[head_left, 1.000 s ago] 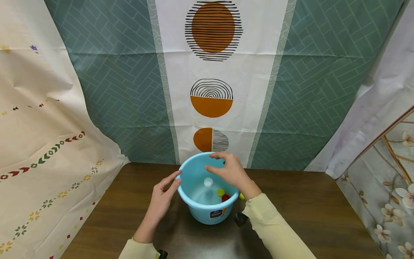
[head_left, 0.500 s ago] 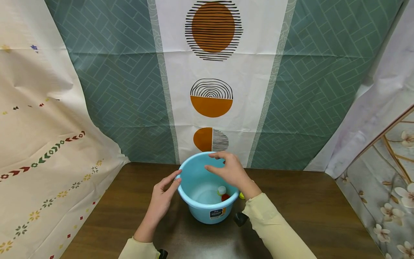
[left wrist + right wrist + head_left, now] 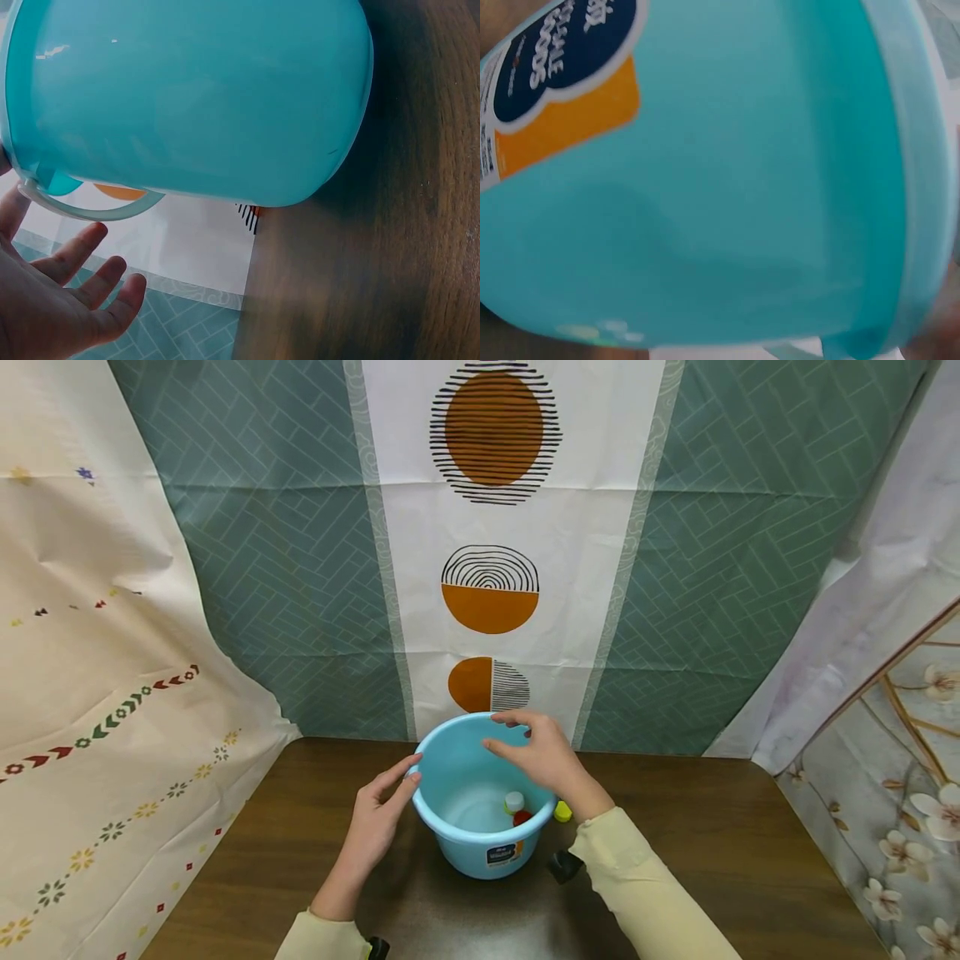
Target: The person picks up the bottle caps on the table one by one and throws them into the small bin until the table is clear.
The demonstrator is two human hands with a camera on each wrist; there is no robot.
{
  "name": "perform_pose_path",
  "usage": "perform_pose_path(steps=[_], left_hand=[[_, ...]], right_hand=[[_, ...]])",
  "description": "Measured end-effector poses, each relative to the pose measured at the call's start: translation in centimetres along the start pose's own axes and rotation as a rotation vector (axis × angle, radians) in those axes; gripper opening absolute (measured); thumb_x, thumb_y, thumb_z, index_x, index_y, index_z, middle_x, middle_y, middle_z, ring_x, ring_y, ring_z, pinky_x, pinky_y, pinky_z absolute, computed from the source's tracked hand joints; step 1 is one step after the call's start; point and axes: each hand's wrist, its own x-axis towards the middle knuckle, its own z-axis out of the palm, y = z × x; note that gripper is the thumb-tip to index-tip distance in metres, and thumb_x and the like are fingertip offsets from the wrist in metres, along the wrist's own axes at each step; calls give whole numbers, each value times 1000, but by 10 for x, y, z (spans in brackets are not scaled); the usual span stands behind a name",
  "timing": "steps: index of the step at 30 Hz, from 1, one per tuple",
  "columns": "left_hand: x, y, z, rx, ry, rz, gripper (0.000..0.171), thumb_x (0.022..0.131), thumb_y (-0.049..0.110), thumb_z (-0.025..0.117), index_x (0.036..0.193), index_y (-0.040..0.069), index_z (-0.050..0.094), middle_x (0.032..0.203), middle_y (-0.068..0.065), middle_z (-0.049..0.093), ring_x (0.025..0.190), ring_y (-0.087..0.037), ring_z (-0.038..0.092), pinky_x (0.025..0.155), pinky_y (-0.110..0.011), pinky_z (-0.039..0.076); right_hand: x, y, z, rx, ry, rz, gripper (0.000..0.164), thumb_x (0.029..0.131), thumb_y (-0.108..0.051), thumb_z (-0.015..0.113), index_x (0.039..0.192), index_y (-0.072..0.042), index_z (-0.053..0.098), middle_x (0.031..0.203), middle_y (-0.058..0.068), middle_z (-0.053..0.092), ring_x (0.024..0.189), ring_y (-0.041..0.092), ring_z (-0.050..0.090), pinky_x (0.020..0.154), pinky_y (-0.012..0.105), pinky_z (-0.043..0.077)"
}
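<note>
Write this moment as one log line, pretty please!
bucket: on table; left fingers: touching rim; right fingers: over opening, holding nothing; inside: white piece, red piece; beside: yellow piece

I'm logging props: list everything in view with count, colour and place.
Bucket: 1, light blue, on table
Label: 1, navy-orange, bucket front
Loop: 1 seen, pale, bucket rim
White piece: 1, white, in bucket
Red piece: 1, red, in bucket
Sliver: 1, yellowish, by white piece
Yellow piece: 1, yellow, right of bucket
Table: 1, brown, under bucket
Backdrop: 1, green-white, behind table
Left cloth: 1, cream, left
Floral cloth: 1, pale, right
Devices: 2, black, wrists
Sleeves: 2, pale yellow, arms
Left hand: 1, bare, at bucket's left rim
Right hand: 1, bare, at bucket's right side
</note>
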Motion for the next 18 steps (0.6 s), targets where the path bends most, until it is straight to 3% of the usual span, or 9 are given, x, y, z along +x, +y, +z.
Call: perform_pose_path(steps=[5, 12, 18], left_hand=[[2, -7, 2, 7, 12, 11, 35, 89, 42, 60, 124, 34, 60, 131, 10, 56, 125, -11, 49, 101, -45, 41], [1, -8, 1, 7, 19, 3, 35, 89, 42, 61, 123, 34, 61, 130, 11, 57, 124, -11, 49, 101, -46, 41], [1, -7, 0, 20, 4, 16, 36, 90, 41, 59, 125, 33, 59, 133, 7, 55, 126, -15, 48, 100, -45, 42]], right_hand=[[-3, 3, -15, 28, 37, -10, 44, 78, -48, 71, 117, -30, 63, 121, 0, 63, 113, 25, 54, 94, 45, 43], [-12, 8, -39, -16, 133, -23, 44, 80, -47, 70, 118, -27, 63, 118, -4, 62, 110, 18, 52, 94, 46, 42], [-22, 30, -56, -57, 201, -26, 45, 80, -50, 68, 118, -28, 63, 119, -4, 61, 109, 16, 53, 92, 44, 43]])
